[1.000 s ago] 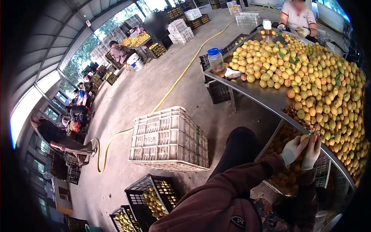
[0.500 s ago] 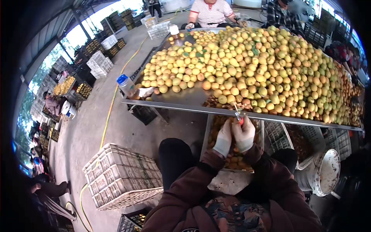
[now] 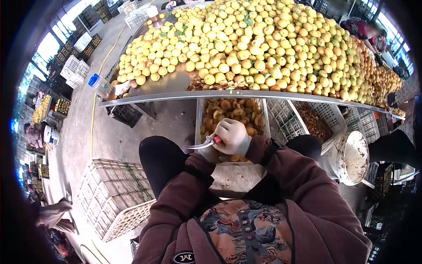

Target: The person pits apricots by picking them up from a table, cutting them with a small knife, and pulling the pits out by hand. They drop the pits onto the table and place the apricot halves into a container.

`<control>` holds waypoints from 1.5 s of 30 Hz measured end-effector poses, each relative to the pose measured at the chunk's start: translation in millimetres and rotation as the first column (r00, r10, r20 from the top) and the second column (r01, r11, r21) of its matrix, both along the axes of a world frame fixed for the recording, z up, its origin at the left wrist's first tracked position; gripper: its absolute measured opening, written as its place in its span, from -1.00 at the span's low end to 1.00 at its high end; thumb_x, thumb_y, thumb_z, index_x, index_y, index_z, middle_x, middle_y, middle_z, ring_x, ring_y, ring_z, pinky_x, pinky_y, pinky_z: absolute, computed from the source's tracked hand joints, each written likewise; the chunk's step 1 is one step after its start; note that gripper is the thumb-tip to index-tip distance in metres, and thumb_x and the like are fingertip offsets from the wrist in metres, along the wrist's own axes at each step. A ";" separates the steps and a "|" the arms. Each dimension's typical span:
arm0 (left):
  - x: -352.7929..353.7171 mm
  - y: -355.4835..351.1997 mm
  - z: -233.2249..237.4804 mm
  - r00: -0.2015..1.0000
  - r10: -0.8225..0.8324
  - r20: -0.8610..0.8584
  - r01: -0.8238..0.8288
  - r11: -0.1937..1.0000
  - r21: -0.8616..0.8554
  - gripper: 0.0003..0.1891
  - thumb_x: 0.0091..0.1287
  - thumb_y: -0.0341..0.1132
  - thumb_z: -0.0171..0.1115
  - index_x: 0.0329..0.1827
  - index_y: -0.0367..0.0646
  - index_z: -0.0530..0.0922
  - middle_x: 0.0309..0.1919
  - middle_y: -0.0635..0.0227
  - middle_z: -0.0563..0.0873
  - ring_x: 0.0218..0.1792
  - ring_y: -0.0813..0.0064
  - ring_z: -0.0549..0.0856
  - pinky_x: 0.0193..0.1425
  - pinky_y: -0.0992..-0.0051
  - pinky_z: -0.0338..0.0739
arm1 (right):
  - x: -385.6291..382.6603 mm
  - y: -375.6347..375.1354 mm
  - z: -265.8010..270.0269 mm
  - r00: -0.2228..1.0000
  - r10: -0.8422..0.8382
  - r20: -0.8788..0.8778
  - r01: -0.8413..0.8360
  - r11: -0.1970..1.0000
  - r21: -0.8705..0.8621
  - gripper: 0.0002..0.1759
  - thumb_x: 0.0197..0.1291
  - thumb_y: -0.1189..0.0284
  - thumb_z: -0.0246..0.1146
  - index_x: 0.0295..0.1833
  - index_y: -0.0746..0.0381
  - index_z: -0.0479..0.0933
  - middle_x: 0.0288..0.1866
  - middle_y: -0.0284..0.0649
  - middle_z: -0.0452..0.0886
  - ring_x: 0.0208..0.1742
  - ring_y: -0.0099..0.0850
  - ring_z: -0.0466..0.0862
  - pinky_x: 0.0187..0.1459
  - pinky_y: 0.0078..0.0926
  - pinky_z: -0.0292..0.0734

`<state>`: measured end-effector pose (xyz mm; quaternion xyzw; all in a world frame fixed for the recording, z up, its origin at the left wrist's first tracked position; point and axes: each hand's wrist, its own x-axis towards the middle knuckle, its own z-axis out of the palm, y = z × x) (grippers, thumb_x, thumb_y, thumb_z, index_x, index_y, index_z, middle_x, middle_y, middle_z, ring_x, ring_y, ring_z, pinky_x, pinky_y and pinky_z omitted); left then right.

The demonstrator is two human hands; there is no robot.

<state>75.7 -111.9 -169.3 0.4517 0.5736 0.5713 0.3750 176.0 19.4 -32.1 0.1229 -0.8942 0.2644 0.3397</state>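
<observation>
My right hand (image 3: 233, 135), in a pale glove, is closed round the red handle of a curved metal tool (image 3: 206, 142), whose tip points left. Just behind and below it, my left hand (image 3: 209, 153) is mostly covered by the tool and the right hand, so its fingers do not show. Both hands are above the near part of a crate (image 3: 265, 119) of cut orange fruit (image 3: 228, 110). Beyond them, a heap of round yellow fruit (image 3: 246, 48) lies on a metal-edged table (image 3: 176, 95).
A white crate (image 3: 110, 193) stands at the lower left. To the right are a crate of brown pieces (image 3: 314, 121) and a stained white bucket (image 3: 354, 156). A blue-capped bottle (image 3: 101, 86) is at the table's left corner. People are at the edges.
Both hands have come back from the table edge toward my body, over the crate. The curved tool now shows clearly in my right hand. The view has tilted down and shifted right.
</observation>
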 end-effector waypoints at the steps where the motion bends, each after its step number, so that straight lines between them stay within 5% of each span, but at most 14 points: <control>1: 5.8 -4.3 22.2 0.990 -0.022 -0.141 0.018 0.999 -0.033 -0.52 0.32 -0.22 0.22 0.28 -0.01 0.34 0.07 0.36 0.55 0.13 0.48 0.55 0.15 0.42 0.52 | 1.4 -0.3 -1.4 1.000 -0.010 0.013 0.010 0.999 -0.037 -0.73 -0.14 0.36 0.39 -0.36 0.21 0.46 -0.40 -0.21 0.51 -0.32 -0.15 0.59 -0.30 -0.26 0.56; 4: 10.2 -1.9 49.1 0.953 -0.031 -0.302 0.032 0.999 -0.001 -0.54 0.26 -0.34 0.25 0.23 -0.03 0.38 -0.01 0.39 0.58 0.02 0.51 0.60 0.05 0.49 0.55 | 4.4 -0.9 -2.1 0.997 -0.057 0.050 0.063 0.990 -0.124 -0.77 -0.08 0.40 0.35 -0.34 0.24 0.46 -0.37 -0.17 0.52 -0.30 -0.12 0.59 -0.28 -0.27 0.55; 6: -1.4 9.7 43.4 0.775 0.034 0.632 0.076 0.986 -0.147 -0.52 0.24 -0.39 0.27 0.23 -0.07 0.37 -0.08 0.38 0.60 -0.08 0.53 0.64 -0.11 0.52 0.59 | 2.5 -1.9 -3.9 0.967 -0.130 0.221 0.241 0.750 -0.615 -0.82 0.06 0.45 0.30 -0.31 0.29 0.46 -0.36 -0.12 0.52 -0.31 -0.13 0.58 -0.27 -0.31 0.51; 11: 29.6 22.7 80.8 0.934 0.355 0.030 -0.343 0.919 -0.196 -0.66 0.49 -0.30 0.00 0.30 0.00 0.37 -0.02 0.37 0.60 -0.11 0.55 0.64 -0.17 0.52 0.63 | 3.3 -2.1 3.1 0.960 -0.184 0.210 0.274 0.767 -0.581 -0.86 0.16 0.46 0.27 -0.30 0.30 0.48 -0.38 -0.10 0.49 -0.32 -0.14 0.55 -0.25 -0.34 0.46; 16: 16.8 34.9 57.2 0.895 0.393 0.210 -0.397 0.917 -0.021 -0.69 0.55 -0.22 -0.15 0.27 -0.04 0.37 0.04 0.30 0.60 0.03 0.42 0.64 0.11 0.40 0.60 | 5.7 5.0 6.2 0.969 -0.191 0.156 0.243 0.849 -0.469 -0.85 0.10 0.45 0.29 -0.33 0.27 0.47 -0.38 -0.09 0.49 -0.28 -0.06 0.54 -0.23 -0.23 0.46; 18: -6.7 35.5 64.5 0.412 0.098 0.906 -0.312 0.949 0.039 -0.73 0.54 -0.23 -0.10 0.17 -0.16 0.37 0.04 0.25 0.61 0.05 0.40 0.65 0.17 0.32 0.59 | 10.4 3.9 -0.1 0.965 -0.178 0.192 0.244 0.875 -0.419 -0.81 0.06 0.43 0.31 -0.36 0.26 0.43 -0.39 -0.07 0.50 -0.26 -0.02 0.53 -0.22 -0.18 0.46; 20: -13.1 31.7 48.3 0.880 0.448 -0.158 -0.442 0.894 0.076 -0.66 0.53 -0.11 -0.09 0.14 -0.17 0.39 0.00 0.23 0.62 0.04 0.35 0.66 0.18 0.27 0.59 | 12.5 1.5 -5.5 0.955 -0.214 0.204 0.283 0.860 -0.425 -0.81 0.09 0.44 0.30 -0.36 0.25 0.41 -0.41 -0.08 0.51 -0.30 -0.03 0.53 -0.25 -0.21 0.45; 24: -11.1 35.6 63.0 0.872 0.435 -0.224 -0.444 0.896 0.014 -0.52 0.50 0.10 -0.15 0.10 -0.14 0.43 -0.03 0.24 0.62 0.02 0.29 0.66 0.20 0.20 0.57 | 6.0 12.9 -23.7 0.953 -0.199 0.229 0.300 0.712 -0.635 -0.82 0.22 0.45 0.25 -0.32 0.24 0.38 -0.48 -0.24 0.43 -0.48 -0.35 0.47 -0.37 -0.46 0.42; 26: -17.8 46.8 34.6 0.745 0.351 0.567 -0.410 0.912 -0.025 -0.43 0.44 0.22 -0.12 0.11 -0.13 0.44 -0.03 0.25 0.62 0.03 0.27 0.65 0.17 0.16 0.56 | -0.3 15.5 -4.5 0.985 -0.008 0.171 0.168 0.227 -0.959 -0.84 0.30 0.41 0.22 -0.27 0.18 0.38 -0.50 -0.43 0.40 -0.52 -0.64 0.37 -0.46 -0.66 0.32; 30: -2.1 47.4 93.5 0.247 0.033 0.969 -0.103 0.995 -0.008 -0.34 0.40 0.35 -0.21 0.14 -0.06 0.46 -0.08 0.30 0.62 -0.10 0.32 0.63 0.03 0.23 0.55 | -9.9 29.3 36.6 0.988 -0.088 0.130 0.129 -0.015 -0.992 -0.74 0.38 0.26 0.21 -0.33 0.11 0.38 -0.57 -0.50 0.38 -0.64 -0.73 0.31 -0.60 -0.73 0.22; 40: 31.3 69.9 126.6 0.161 0.061 0.985 -0.161 0.986 -0.035 -0.52 0.44 0.10 0.02 -0.01 -0.23 0.47 -0.47 0.27 0.59 -0.42 0.40 0.58 -0.23 0.35 0.51 | -22.1 30.0 69.9 0.987 -0.155 0.034 0.037 0.019 -0.999 -0.68 0.41 0.37 0.14 -0.45 0.12 0.30 -0.63 -0.48 0.28 -0.67 -0.68 0.25 -0.64 -0.68 0.14; 42: 36.0 66.0 106.9 0.890 0.324 0.319 -0.366 0.927 0.080 -0.54 0.37 -0.21 0.20 0.21 -0.25 0.31 -0.11 0.20 0.58 -0.08 0.40 0.61 0.06 0.41 0.53 | -25.3 28.6 62.4 0.977 -0.212 -0.004 0.030 0.155 -0.987 -0.73 0.37 0.48 0.17 -0.42 0.10 0.31 -0.63 -0.49 0.29 -0.68 -0.71 0.27 -0.64 -0.72 0.14; 43: 37.8 65.0 102.0 0.881 0.427 -0.201 -0.391 0.899 0.198 -0.43 0.33 -0.37 0.29 0.33 -0.26 0.23 0.07 0.17 0.57 0.09 0.40 0.63 0.21 0.43 0.55 | -24.4 27.4 61.1 0.971 -0.237 0.009 0.071 0.255 -0.964 -0.72 0.34 0.54 0.19 -0.41 0.08 0.30 -0.63 -0.51 0.28 -0.69 -0.72 0.28 -0.65 -0.73 0.14; 45: 39.8 61.3 112.0 0.885 0.412 -0.216 -0.382 0.908 0.170 -0.38 0.25 -0.49 0.33 0.33 -0.28 0.22 0.05 0.15 0.57 0.04 0.42 0.64 0.11 0.47 0.59 | -21.1 27.9 66.2 0.977 -0.211 0.029 0.059 0.138 -0.989 -0.71 0.34 0.55 0.19 -0.42 0.06 0.30 -0.63 -0.52 0.28 -0.69 -0.72 0.28 -0.66 -0.73 0.14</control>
